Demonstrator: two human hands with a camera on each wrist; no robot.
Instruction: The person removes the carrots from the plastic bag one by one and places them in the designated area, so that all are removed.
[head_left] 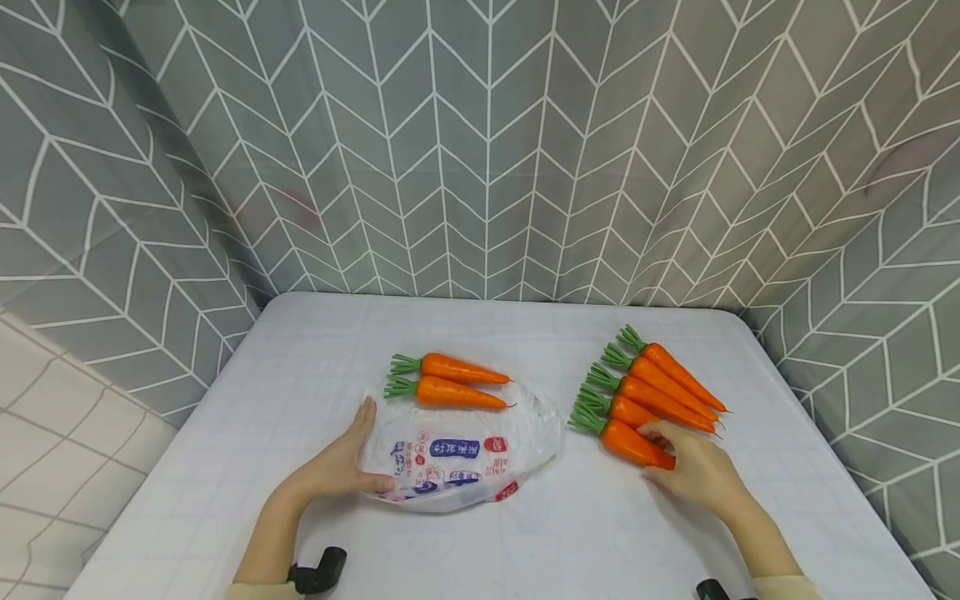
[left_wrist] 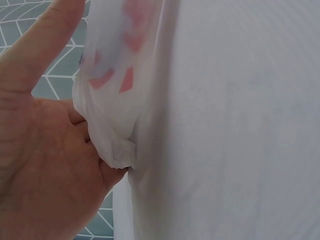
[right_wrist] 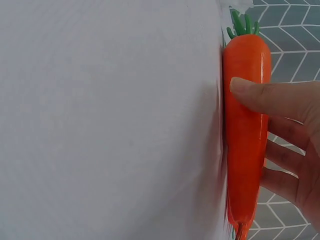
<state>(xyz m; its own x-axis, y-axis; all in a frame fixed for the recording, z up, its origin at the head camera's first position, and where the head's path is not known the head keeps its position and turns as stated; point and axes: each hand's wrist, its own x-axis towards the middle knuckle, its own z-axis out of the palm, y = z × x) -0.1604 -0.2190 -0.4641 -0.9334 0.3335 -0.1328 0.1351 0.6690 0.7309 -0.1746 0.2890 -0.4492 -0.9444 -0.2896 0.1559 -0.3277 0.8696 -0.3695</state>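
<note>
A white plastic bag (head_left: 457, 475) with blue and red print lies flattened at the middle of the table. Two orange carrots (head_left: 457, 392) with green stem tops lie side by side on its far part. My left hand (head_left: 341, 462) rests against the bag's left edge, thumb spread from the straight fingers; in the left wrist view some fingertips are hidden behind the plastic. To the right, several carrots (head_left: 667, 383) lie in a slanted row. My right hand (head_left: 693, 467) grips the nearest carrot (right_wrist: 245, 145) of that row, thumb across its near side and fingers behind it.
A white cloth covers the table (head_left: 540, 542), whose far edge meets a grey curtain (head_left: 487, 167) with a white zigzag pattern. Curtain also hangs along both sides. Dark wrist straps (head_left: 318, 571) sit at the forearms.
</note>
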